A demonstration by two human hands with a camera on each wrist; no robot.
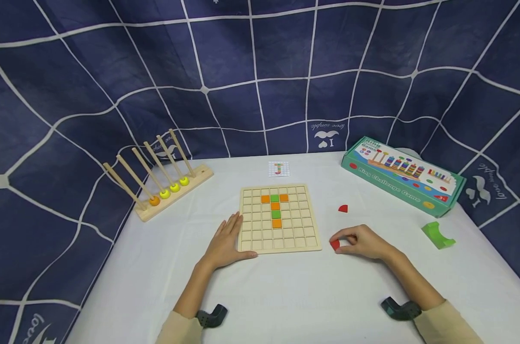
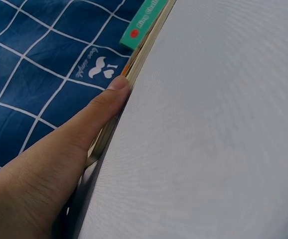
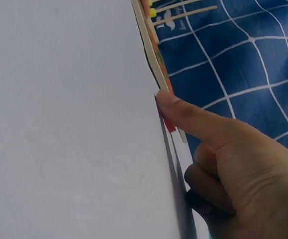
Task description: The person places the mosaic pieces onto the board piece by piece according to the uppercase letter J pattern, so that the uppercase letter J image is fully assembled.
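Note:
A wooden grid board [image 1: 296, 242] lies on the white table with orange and green tiles [image 1: 276, 214] set in a T shape. Along its left side and lower left corner rests my left hand [image 1: 226, 243], fingers straight and thumb spread; the thumb [image 2: 104, 104] lies against the board's edge in the left wrist view. My right hand [image 1: 365, 242], right of the board, pinches a small red piece [image 1: 335, 245] between thumb and fingers, low at the tabletop. In the right wrist view, the red piece [image 3: 169, 123] shows beside the thumb. A red quarter-round piece [image 1: 343, 209] lies farther back.
Behind the board lies a small pattern card [image 1: 279, 168]. A wooden peg rack [image 1: 174, 188] with yellow and orange beads stands at the left. To the right are a green game box [image 1: 402, 177] and a green arch block [image 1: 438, 235]. Dark blue gridded cloth [image 1: 286, 52] hangs behind.

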